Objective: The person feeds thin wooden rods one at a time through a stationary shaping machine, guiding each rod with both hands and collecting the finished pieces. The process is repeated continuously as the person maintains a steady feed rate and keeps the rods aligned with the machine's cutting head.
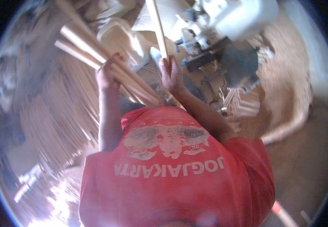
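Several long, pale wooden sticks (82,43) lie in my left hand (109,72), its fingers wrapped round them. The bundle slants from the upper left down toward my lap, its lower ends close to my red shirt. My right hand (171,73) is closed round a single wooden stick (157,26), which points up and away from me. The thumb presses along its near face. Both hands are held apart in front of my body, and motion blurs the left one slightly.
A large pile of long sticks (54,109) spreads on the left. A machine with a dark metal base (201,58) stands at the far right of centre. Beside it are stacked short wood pieces (245,102) and heaped sawdust (292,83). A pale tub (139,49) and a whitish sack (145,19) are ahead.
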A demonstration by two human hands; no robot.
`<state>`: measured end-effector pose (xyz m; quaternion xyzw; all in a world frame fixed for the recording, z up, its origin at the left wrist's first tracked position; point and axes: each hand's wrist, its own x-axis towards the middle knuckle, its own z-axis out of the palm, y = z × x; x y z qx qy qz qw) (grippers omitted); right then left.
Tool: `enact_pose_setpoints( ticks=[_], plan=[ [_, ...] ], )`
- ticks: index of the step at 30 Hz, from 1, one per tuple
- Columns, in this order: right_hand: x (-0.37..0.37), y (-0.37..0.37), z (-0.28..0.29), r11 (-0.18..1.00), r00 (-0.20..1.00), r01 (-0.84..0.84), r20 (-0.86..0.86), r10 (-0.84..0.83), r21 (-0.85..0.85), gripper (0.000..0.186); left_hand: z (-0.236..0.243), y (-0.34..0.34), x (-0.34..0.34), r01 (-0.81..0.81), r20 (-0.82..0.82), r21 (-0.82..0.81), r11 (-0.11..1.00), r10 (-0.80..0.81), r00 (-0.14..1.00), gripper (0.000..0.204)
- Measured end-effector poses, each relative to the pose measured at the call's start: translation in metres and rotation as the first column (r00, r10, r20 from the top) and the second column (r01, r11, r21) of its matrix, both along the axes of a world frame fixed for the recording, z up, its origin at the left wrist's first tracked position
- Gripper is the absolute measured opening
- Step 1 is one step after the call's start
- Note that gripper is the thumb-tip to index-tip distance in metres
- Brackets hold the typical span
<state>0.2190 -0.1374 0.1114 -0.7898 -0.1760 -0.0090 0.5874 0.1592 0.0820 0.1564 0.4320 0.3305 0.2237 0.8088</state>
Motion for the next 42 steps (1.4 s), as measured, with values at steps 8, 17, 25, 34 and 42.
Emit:
enact_pose_setpoints(
  ticks=[8, 17, 25, 34, 42],
  plan=[
    [-0.021, -0.019, -0.065, 0.930, 0.773, 0.366, -0.570, -0.278, 0.043, 0.048, 0.005, 0.065, 0.024, 0.060, -0.021, -0.060, 0.996, -0.061, 0.998, 0.035],
    [-0.071, 0.030, -0.109, 0.704, 0.537, 0.665, -0.816, -0.215, 0.252, 0.051, -0.013, 0.107, 0.053, 0.223, -0.135, 0.017, 0.975, -0.219, 0.966, 0.044],
    [-0.092, 0.051, -0.122, 0.464, 0.446, 0.812, -0.890, -0.098, 0.355, 0.056, -0.039, 0.116, 0.061, 0.349, -0.171, -0.003, 0.937, -0.344, 0.923, 0.042],
    [-0.083, 0.043, -0.125, 0.396, 0.417, 0.837, -0.909, -0.013, 0.378, 0.063, -0.042, 0.122, 0.059, 0.405, -0.116, -0.034, 0.914, -0.406, 0.906, 0.045],
    [-0.077, 0.044, -0.115, 0.390, 0.426, 0.848, -0.899, -0.097, 0.360, 0.062, -0.036, 0.121, 0.051, 0.397, -0.062, -0.053, 0.916, -0.400, 0.914, 0.043]
  ],
)
